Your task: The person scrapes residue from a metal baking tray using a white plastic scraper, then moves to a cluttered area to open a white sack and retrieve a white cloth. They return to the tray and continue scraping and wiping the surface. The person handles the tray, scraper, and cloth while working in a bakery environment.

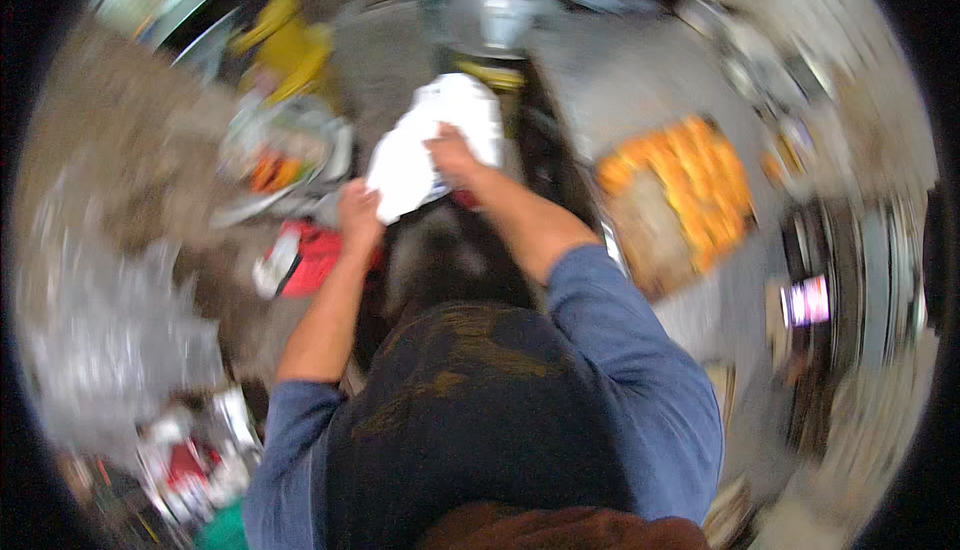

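A bright white sheet, paper or thin plastic, is spread out in front of me at a slant. My left hand grips its lower left edge. Across its right part lies my right hand, fingers bent on the white surface. Glare and motion blur hide the sheet's details, though a small blue patch shows at its lower edge. Just left of my left forearm is a red and white packet or bag. Beyond the sheet stands a round silvery metal vessel, above a yellow band.
To the right, a tray carries rows of orange-yellow pieces, perhaps food, on a grey surface. At left are a clear bag with orange contents, a yellow object and crumpled clear plastic. Mixed packaging lies lower left.
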A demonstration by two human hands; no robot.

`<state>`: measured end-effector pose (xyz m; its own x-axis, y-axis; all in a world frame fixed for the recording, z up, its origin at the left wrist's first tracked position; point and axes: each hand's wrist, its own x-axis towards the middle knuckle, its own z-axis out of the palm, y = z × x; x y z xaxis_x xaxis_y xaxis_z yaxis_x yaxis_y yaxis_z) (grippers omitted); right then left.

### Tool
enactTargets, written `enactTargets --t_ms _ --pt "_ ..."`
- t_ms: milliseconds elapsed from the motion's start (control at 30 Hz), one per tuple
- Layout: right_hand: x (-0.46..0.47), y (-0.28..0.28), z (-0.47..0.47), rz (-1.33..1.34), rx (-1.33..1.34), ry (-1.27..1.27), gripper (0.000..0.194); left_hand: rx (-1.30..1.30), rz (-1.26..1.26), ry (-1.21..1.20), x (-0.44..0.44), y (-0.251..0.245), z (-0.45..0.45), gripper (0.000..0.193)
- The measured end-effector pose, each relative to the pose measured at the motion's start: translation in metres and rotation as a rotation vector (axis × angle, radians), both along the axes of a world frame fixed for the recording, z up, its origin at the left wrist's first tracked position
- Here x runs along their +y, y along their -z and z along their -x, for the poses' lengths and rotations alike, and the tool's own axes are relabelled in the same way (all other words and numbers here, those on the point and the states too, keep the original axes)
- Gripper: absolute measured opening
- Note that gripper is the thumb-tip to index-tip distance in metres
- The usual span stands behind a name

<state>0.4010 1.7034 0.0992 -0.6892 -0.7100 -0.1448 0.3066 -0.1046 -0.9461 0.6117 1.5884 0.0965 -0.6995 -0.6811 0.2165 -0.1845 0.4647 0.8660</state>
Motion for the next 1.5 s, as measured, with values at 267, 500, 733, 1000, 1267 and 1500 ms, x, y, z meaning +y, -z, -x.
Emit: enactTargets --t_ms 267,500,733,1000,1267,1500 --pt "-0.072 -0.025 0.023 -0.158 0.101 -0.081 0.025 -0.159 -0.130 -0.038 -0.048 -0.036 0.048 0.042" --pt "-0.150 -0.040 0.072 -0.294 0.069 -0.137 0.020 -0.041 -0.292 -0.050 -0.147 -0.036 0.093 0.026" --pt "-0.222 -0.072 0.114 -0.072 0.009 -0.126 0.029 0.093 -0.359 0.063 -0.220 -0.043 0.142 0.025" --pt "-0.282 -0.043 0.207 -0.055 0.126 -0.240 0.037 -0.241 -0.443 0.066 -0.299 -0.070 0.251 0.046" --pt "-0.344 -0.036 0.314 -0.092 0.121 -0.277 0.010 -0.255 -0.012 -0.183 -0.379 -0.072 0.373 0.036" --pt "-0.435 -0.037 0.410 -0.016 -0.171 -0.119 0.020 0.119 -0.196 -0.077 -0.429 -0.051 0.470 0.035"
